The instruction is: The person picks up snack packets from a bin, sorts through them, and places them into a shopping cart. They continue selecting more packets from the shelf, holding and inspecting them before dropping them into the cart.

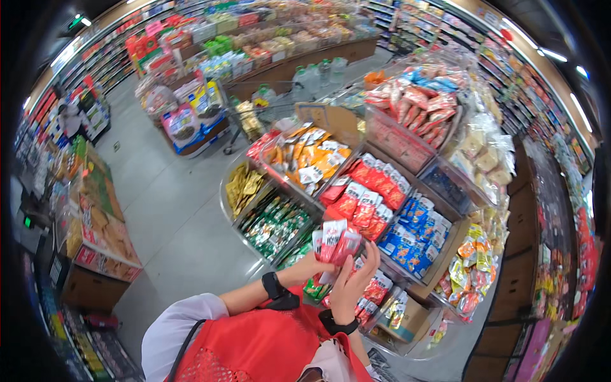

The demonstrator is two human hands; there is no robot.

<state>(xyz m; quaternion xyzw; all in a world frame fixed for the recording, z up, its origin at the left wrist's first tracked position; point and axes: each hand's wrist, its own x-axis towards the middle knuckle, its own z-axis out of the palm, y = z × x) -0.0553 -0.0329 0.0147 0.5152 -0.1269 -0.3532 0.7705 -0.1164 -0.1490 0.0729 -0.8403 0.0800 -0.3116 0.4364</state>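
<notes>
Several red-and-white snack packets (334, 241) are bunched between my two hands, above a divided clear plastic bin display. My left hand (312, 267) grips them from the left, its thumb low on the bunch. At their right side, my right hand (355, 281) has its fingers raised and bent; it seems to touch the packets, but whether it grips any cannot be told. Just beyond the hands lie rows of red packets (365, 203). Blue packets (415, 234) fill the box to the right, and green packets (277, 227) lie in the compartment to the left.
Orange packets (312, 153) and gold packets (243, 186) fill bins farther left. A wire shopping cart (272, 112) stands behind the display. Printed cartons (102, 229) are at the left across the grey floor. An open cardboard box (405, 322) sits at the near right.
</notes>
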